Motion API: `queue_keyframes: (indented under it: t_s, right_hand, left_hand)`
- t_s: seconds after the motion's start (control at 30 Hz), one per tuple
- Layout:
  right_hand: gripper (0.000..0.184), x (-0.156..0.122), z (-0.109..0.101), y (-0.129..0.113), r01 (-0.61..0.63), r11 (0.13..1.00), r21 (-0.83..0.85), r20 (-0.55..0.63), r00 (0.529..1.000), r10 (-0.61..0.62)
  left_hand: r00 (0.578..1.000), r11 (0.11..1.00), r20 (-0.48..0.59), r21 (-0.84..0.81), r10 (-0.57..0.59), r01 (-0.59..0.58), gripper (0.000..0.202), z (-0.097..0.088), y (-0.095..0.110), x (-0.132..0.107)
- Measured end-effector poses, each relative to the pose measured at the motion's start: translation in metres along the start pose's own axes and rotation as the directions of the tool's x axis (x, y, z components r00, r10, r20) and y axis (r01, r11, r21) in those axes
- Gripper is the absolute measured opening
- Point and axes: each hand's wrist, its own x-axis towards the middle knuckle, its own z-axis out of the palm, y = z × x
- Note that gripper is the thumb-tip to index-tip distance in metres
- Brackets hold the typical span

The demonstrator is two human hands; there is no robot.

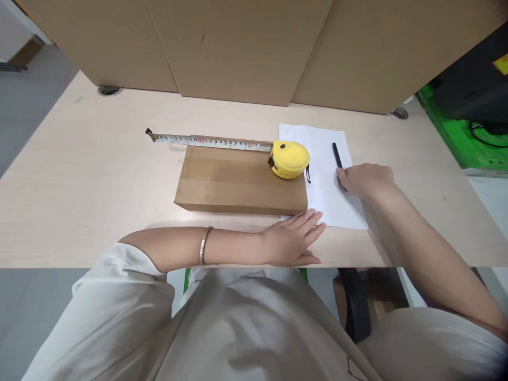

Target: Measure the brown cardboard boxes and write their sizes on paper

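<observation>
My left hand (291,239) lies flat with fingers spread, the fingertips on the lower left edge of a white sheet of paper (323,206). It rests just in front of a brown cardboard box (238,182). On the box sits a yellow tape measure (291,159), its blade (214,142) drawn out leftward along the far edge and past the left end. My right hand (369,180) is closed at the near end of a black pen (337,156) that lies over the paper. Most of its fingers are hidden behind the thumb and the back of the hand.
The light wooden table (79,196) ends close to my body. Tall cardboard panels (238,47) stand along its far side. Two cable holes, one being the left grommet (109,91), sit near the back corners. Black equipment (472,79) on a green surface is at the right.
</observation>
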Motion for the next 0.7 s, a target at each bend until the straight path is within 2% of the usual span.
queue_keyframes:
  t_s: [0.07, 0.1, 0.17, 0.23, 0.3, 0.33, 0.4, 0.5, 0.7]
  right_hand:
    - [0.053, -0.005, -0.008, -0.001, -0.063, 0.998, 0.008, 0.019, 0.998, 0.063]
    - [0.053, -0.009, -0.012, -0.004, -0.053, 0.998, 0.045, 0.027, 0.998, 0.051]
    - [0.054, -0.018, -0.014, -0.012, 0.037, 0.972, 0.23, 0.035, 0.998, -0.046]
    - [0.057, -0.025, -0.008, -0.024, 0.11, 0.869, 0.483, 0.031, 0.989, -0.143]
    - [0.067, -0.03, 0.004, -0.035, 0.16, 0.698, 0.697, 0.016, 0.971, -0.239]
    - [0.071, -0.031, 0.011, -0.04, 0.167, 0.622, 0.765, 0.01, 0.963, -0.27]
    - [0.074, -0.032, 0.025, -0.047, 0.149, 0.546, 0.824, 0.013, 0.959, -0.282]
    - [0.076, -0.031, 0.037, -0.052, 0.107, 0.525, 0.844, 0.037, 0.966, -0.256]
    - [0.067, -0.037, 0.035, -0.049, 0.091, 0.585, 0.806, 0.053, 0.973, -0.224]
  left_hand:
    - [0.998, 0.999, -0.036, 0.006, -0.049, 0.049, 0.094, 0.004, 0.004, 0.007]
    - [0.996, 0.997, -0.059, 0.007, -0.072, 0.072, 0.096, 0.007, 0.007, 0.011]
    - [0.989, 0.993, -0.099, 0.014, -0.111, 0.113, 0.096, 0.012, 0.01, 0.016]
    - [0.984, 0.99, -0.121, 0.032, -0.131, 0.136, 0.096, 0.016, 0.013, 0.019]
    - [0.983, 0.988, -0.127, 0.058, -0.134, 0.142, 0.1, 0.018, 0.014, 0.02]
    - [0.983, 0.987, -0.125, 0.07, -0.133, 0.143, 0.102, 0.018, 0.014, 0.021]
    - [0.985, 0.986, -0.115, 0.089, -0.133, 0.143, 0.105, 0.016, 0.014, 0.021]
    - [0.987, 0.985, -0.093, 0.102, -0.133, 0.142, 0.11, 0.011, 0.014, 0.023]
    - [0.99, 0.981, -0.063, 0.14, -0.124, 0.132, 0.099, 0.002, 0.014, 0.029]
